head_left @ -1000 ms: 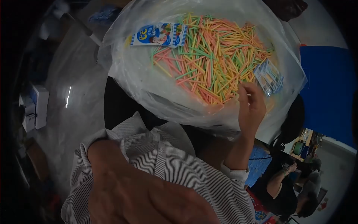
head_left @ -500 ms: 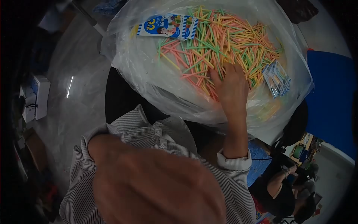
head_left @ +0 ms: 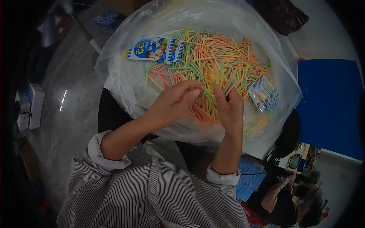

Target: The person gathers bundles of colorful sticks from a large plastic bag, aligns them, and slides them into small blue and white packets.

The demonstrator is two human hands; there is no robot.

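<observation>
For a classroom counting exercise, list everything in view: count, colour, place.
Plastic bag: one, translucent white, centre
Sticks: uncountable, pink, green, yellow, orange, in bag
Large packets: one or two, blue-white, left of sticks
Small packets: several, blue-white, right of sticks
Panel: one, blue, far right
Dark bag: one, blackish, upper right
Box: one, white, left edge
Pole: one, grey, upper left
Co-worker: at least one, black top, lower right
Clutter: unclear, edges
Striped shirt: one, grey, bottom
Left hand: one, centre
Right hand: one, centre

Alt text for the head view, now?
A person's left hand and right hand are close together over thin pastel sticks in a translucent plastic bag; any grip is unclear. A blue-white packet lies upper left, smaller packets right.
</observation>
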